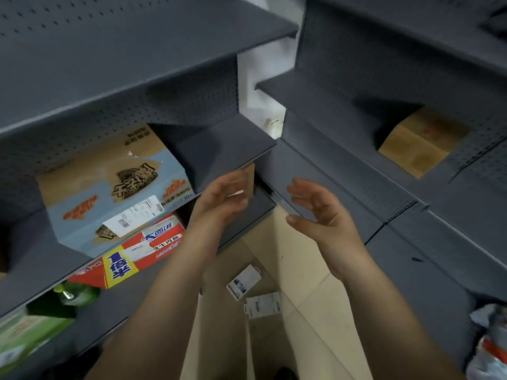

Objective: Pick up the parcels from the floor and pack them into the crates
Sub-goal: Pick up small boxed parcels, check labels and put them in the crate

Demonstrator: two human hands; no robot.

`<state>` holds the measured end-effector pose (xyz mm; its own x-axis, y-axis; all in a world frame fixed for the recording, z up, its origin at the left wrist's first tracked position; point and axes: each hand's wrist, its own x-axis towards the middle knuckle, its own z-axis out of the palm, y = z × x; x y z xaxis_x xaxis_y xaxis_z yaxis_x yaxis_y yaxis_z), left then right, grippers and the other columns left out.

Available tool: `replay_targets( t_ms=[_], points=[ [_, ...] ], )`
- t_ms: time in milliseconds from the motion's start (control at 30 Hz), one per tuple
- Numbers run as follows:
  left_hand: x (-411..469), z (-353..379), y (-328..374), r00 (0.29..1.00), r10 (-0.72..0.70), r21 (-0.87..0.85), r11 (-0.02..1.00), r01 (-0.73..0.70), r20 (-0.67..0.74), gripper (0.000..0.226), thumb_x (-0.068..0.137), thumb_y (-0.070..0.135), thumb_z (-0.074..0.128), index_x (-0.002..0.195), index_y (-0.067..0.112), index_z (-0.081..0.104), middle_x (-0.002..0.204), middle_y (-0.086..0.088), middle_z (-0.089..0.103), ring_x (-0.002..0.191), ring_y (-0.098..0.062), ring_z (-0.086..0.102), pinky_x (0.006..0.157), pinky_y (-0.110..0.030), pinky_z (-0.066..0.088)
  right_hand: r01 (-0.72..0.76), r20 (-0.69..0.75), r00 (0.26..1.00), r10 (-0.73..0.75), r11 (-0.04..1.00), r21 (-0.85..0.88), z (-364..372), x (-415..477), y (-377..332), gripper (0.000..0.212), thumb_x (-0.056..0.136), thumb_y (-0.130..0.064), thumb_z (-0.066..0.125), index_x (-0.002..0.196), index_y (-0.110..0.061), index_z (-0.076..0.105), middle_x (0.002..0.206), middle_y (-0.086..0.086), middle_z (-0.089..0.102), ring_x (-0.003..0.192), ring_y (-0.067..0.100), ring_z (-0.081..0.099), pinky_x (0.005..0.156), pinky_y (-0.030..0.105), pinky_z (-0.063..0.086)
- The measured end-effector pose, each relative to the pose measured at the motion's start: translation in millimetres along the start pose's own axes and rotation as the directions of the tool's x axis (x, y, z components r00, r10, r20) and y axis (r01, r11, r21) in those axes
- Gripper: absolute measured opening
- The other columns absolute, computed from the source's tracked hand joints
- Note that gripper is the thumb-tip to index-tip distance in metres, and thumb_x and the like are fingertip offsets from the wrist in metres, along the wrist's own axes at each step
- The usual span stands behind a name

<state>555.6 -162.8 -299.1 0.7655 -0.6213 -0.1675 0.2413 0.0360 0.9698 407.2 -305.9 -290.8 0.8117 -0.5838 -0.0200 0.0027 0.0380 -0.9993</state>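
Note:
My left hand [222,200] and my right hand [315,208] are raised side by side, palms facing each other, in front of the corner where two grey shelf units meet. Both have relaxed, slightly bent fingers and nothing in the palm. A small brown cardboard parcel [249,175] sits under the shelf just beyond my left fingertips; I cannot tell whether they touch it. Far below, two flat parcels with white labels [242,281] [263,304] lie on the beige floor [307,297]. No crate is in view.
The left shelves hold a blue-and-brown carton [109,187], a red, white and yellow carton [131,250], a green bottle [74,294] and a green box [24,335]. A brown box [422,144] sits on the right shelf. Plastic mailer bags [491,338] lie at lower right.

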Motion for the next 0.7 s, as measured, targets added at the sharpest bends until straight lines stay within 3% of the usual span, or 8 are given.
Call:
replay_targets(
  t_ms=[133, 300, 433, 533, 700],
  points=[
    [49.5, -38.3, -128.2, 1.000, -0.029, 0.005, 1.000, 0.029, -0.006, 0.049, 0.073, 0.007, 0.063, 0.104, 0.043, 0.074, 0.119, 0.004, 0.072, 0.111, -0.015, 0.066, 0.092, -0.037, 0.049, -0.102, -0.007, 0.995, 0.102, 0.995, -0.001, -5.6, 35.6, 134.7, 0.056, 0.081, 0.008, 0.072, 0.122, -0.030, 0.063, 0.129, -0.004, 0.065, 0.119, 0.010, 0.059, 0.088, 0.023, 0.051],
    [93.5, -93.3, -304.4, 0.996, -0.085, 0.002, 0.996, 0.085, -0.037, 0.057, 0.075, 0.005, 0.060, 0.128, 0.026, 0.063, 0.122, -0.002, 0.066, 0.112, -0.013, 0.064, 0.090, -0.028, 0.052, -0.221, -0.047, 0.975, 0.217, 0.972, -0.083, -6.3, 73.6, 330.8, 0.049, 0.082, 0.001, 0.075, 0.123, -0.025, 0.064, 0.125, -0.004, 0.066, 0.116, 0.020, 0.060, 0.095, 0.035, 0.052],
    [109.5, -126.0, -455.4, 0.973, -0.200, -0.005, 0.980, 0.201, -0.111, 0.052, 0.081, 0.002, 0.061, 0.125, 0.031, 0.062, 0.118, 0.005, 0.070, 0.111, -0.014, 0.065, 0.090, -0.029, 0.052, -0.338, 0.009, 0.938, 0.345, 0.923, -0.185, 3.9, 99.6, 470.7, 0.043, 0.086, -0.006, 0.073, 0.123, -0.025, 0.064, 0.121, 0.006, 0.062, 0.108, 0.026, 0.063, 0.077, 0.028, 0.052],
    [118.3, -139.6, -563.0, 0.921, -0.338, -0.041, 0.941, 0.337, -0.194, 0.047, 0.093, -0.006, 0.049, 0.119, 0.030, 0.064, 0.118, 0.004, 0.069, 0.116, -0.021, 0.062, 0.095, -0.036, 0.047, -0.413, 0.005, 0.903, 0.430, 0.871, -0.265, 6.4, 112.8, 565.5, 0.040, 0.088, -0.006, 0.070, 0.125, -0.020, 0.065, 0.123, 0.008, 0.059, 0.109, 0.022, 0.060, 0.070, 0.021, 0.051],
    [140.0, -168.9, -685.9, 0.872, -0.445, -0.051, 0.894, 0.444, -0.204, 0.040, 0.098, 0.006, 0.048, 0.125, 0.033, 0.061, 0.128, 0.000, 0.064, 0.123, -0.024, 0.058, 0.108, -0.045, 0.040, -0.462, -0.024, 0.876, 0.482, 0.823, -0.330, 9.5, 122.1, 698.4, 0.034, 0.093, -0.006, 0.061, 0.126, -0.017, 0.064, 0.111, 0.001, 0.060, 0.099, 0.014, 0.057, 0.071, 0.018, 0.046]
  ],
)
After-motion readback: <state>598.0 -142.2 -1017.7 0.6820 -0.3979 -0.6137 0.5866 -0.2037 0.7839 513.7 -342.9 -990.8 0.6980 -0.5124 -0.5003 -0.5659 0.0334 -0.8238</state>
